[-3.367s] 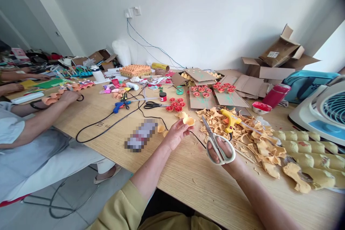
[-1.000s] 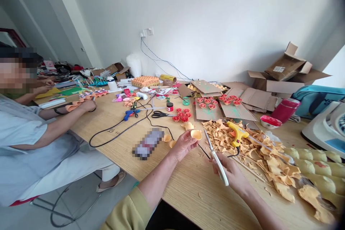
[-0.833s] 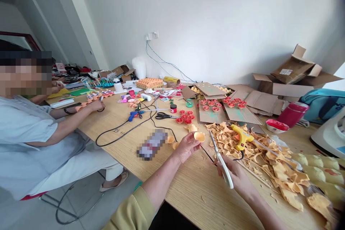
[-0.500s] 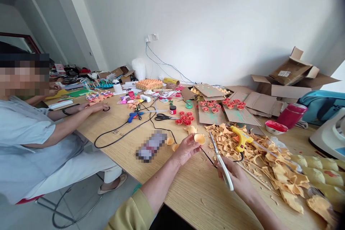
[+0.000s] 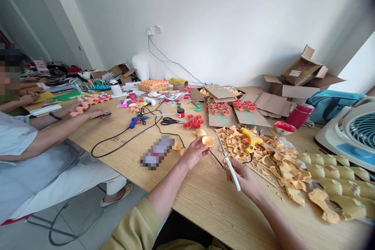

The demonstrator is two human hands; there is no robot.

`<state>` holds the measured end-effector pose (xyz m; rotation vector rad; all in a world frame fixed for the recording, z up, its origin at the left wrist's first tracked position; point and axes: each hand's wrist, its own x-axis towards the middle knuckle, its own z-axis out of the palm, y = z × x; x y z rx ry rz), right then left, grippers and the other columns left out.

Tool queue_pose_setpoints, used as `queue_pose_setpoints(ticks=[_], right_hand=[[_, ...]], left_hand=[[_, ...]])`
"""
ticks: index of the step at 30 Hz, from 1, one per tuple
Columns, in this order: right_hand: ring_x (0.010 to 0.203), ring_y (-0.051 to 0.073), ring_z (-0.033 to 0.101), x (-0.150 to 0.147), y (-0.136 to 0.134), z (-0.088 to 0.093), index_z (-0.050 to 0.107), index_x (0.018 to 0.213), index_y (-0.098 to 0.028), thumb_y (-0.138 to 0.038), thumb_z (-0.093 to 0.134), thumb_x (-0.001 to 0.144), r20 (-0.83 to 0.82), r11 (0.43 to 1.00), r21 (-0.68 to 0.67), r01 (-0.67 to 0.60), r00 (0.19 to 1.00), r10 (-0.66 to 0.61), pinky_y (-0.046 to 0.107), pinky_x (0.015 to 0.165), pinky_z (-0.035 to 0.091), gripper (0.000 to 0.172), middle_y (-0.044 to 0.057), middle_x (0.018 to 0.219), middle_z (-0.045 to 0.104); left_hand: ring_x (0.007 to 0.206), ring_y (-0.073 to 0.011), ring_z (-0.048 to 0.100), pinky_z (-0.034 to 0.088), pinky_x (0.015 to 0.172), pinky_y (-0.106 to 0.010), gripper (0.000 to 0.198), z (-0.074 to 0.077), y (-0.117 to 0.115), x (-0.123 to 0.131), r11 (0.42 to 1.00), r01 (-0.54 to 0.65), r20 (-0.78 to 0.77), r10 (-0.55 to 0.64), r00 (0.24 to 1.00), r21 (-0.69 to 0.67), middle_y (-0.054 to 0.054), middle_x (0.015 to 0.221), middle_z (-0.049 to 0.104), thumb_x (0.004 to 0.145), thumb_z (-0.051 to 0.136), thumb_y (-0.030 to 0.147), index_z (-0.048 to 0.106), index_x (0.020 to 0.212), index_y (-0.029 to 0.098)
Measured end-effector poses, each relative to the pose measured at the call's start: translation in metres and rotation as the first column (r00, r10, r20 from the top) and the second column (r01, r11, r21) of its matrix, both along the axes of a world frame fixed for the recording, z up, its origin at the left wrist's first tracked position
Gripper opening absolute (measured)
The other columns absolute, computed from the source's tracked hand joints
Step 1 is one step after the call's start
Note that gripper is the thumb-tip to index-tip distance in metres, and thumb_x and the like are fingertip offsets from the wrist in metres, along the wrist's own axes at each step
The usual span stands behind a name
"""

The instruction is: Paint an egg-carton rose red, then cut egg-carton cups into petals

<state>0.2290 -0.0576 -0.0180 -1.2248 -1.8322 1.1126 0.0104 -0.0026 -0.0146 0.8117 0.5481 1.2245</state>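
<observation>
Between the fingers of my left hand (image 5: 193, 154) is a small pale-orange egg-carton cup (image 5: 208, 141), its opening turned toward me. My right hand (image 5: 243, 175) is closed around the white handle of a pair of scissors (image 5: 230, 166), whose blades point up and away, a little right of the cup and apart from it. More orange cups (image 5: 177, 146) lie on the wooden table (image 5: 202, 203) just left of my left hand. Beyond my right hand spreads a heap of orange cut-off scraps (image 5: 234, 144), with a yellow glue gun (image 5: 250, 140) lying on it.
Red paper roses (image 5: 193, 122) stand behind my hands, near black scissors (image 5: 172, 121) and a red paint jar (image 5: 181, 113). Uncut egg trays (image 5: 340, 179) and a fan (image 5: 357, 129) are at right. A black cord (image 5: 96, 144) loops at left, beside a co-worker (image 5: 32, 156).
My view has swung slightly right, bringing more of the fan and egg trays in. Both my hands keep their holds on the cup and scissors. The co-worker's hands have shifted a little.
</observation>
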Motion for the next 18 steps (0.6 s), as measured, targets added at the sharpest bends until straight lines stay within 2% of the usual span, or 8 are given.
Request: queue_pose_setpoints(ticks=[4, 13, 18], right_hand=[[0.057, 0.015, 0.048, -0.0007, 0.0002, -0.0025, 0.053, 0.075, -0.021, -0.065, 0.053, 0.091, 0.013, 1.0, -0.011, -0.006, 1.0, 0.007, 0.028, 0.056, 0.037, 0.047, 0.0, 0.062, 0.061], [0.056, 0.013, 0.046, -0.0006, 0.0007, -0.0022, 0.052, 0.079, -0.021, -0.066, 0.053, 0.089, -0.023, 1.0, -0.015, 0.015, 1.0, -0.015, 0.028, 0.055, 0.036, 0.047, -0.003, 0.06, 0.053], [0.059, 0.014, 0.048, -0.0001, 0.0008, -0.002, 0.054, 0.082, -0.02, -0.06, 0.054, 0.091, 0.031, 0.999, 0.008, 0.05, 0.998, -0.05, 0.028, 0.057, 0.037, 0.04, -0.002, 0.063, 0.053]], left_hand=[[0.077, -0.0098, 0.063, 0.046, 0.075, -0.025, 0.053, -0.0011, -0.0003, 0.0003, 1.0, 0.004, -0.01, -0.004, 1.0, 0.021, -0.001, 0.09, 0.069, 0.06, 0.094, 0.029, 0.067, 0.103, 0.017], [0.079, -0.0109, 0.065, 0.048, 0.076, -0.025, 0.055, -0.0013, 0.0015, -0.0016, 0.999, 0.011, -0.012, -0.01, 1.0, 0.037, -0.002, 0.094, 0.071, 0.061, 0.094, 0.029, 0.066, 0.106, 0.017], [0.081, -0.0111, 0.066, 0.049, 0.079, -0.025, 0.053, 0.0008, 0.0001, -0.0024, 0.999, 0.01, -0.002, -0.01, 1.0, 0.053, -0.003, 0.098, 0.071, 0.064, 0.092, 0.028, 0.068, 0.109, 0.017]])
